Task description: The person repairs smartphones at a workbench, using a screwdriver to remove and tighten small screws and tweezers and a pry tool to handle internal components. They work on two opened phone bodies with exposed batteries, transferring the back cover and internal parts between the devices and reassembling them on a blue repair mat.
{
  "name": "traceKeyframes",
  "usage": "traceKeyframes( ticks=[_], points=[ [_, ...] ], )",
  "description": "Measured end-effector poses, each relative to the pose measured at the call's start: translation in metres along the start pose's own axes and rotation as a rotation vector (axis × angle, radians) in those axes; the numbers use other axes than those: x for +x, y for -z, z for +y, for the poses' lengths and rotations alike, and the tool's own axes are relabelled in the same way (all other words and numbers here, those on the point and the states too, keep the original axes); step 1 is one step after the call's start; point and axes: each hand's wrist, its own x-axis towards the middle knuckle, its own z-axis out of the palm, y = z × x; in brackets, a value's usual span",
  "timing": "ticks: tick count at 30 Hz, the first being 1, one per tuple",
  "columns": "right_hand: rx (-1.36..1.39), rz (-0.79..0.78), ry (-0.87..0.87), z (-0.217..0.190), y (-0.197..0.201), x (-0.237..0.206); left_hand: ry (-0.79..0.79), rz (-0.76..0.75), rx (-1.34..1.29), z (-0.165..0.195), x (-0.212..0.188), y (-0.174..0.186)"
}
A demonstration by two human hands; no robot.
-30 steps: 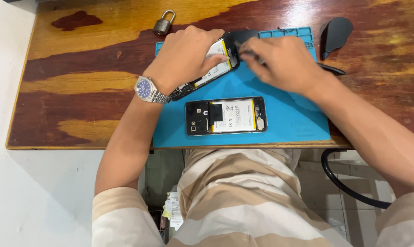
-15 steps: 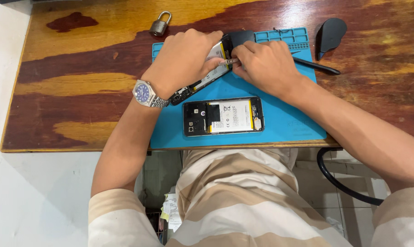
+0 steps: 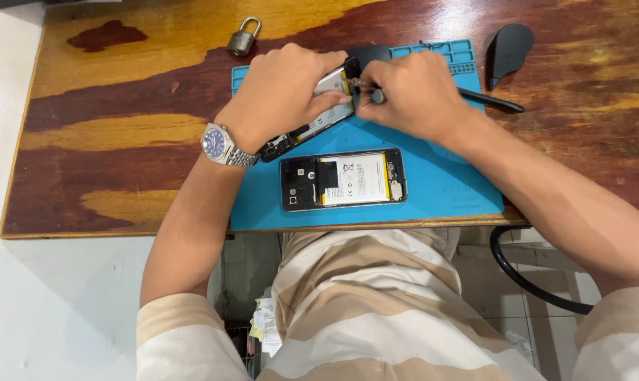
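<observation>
**Hands close in on the opened phone**

Both hands sit slightly closer together than half a second ago, and the view has drifted a little. Left hand point(image 3: 280, 92) has its fingers clenched around the tilted, opened phone point(image 3: 312, 120), propped on the blue mat point(image 3: 446, 183). Right hand point(image 3: 411, 92) pinches a small tool point(image 3: 372, 92) at the phone's upper edge, between both sets of fingers. Below the fingers lies a second opened phone point(image 3: 342, 179); a padlock point(image 3: 242, 39) rests left on the counter point(image 3: 122, 141). Judging by this, delicate work at the top edge is in hand, calling for steady pressure.
</observation>
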Motion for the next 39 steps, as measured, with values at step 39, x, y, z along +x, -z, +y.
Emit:
traceKeyframes(
  ticks=[39],
  points=[
    [0.22, 0.184, 0.221, 0.0, 0.062, -0.006, 0.194, -0.134, -0.055, -0.034, -0.006, 0.001]
  ],
)
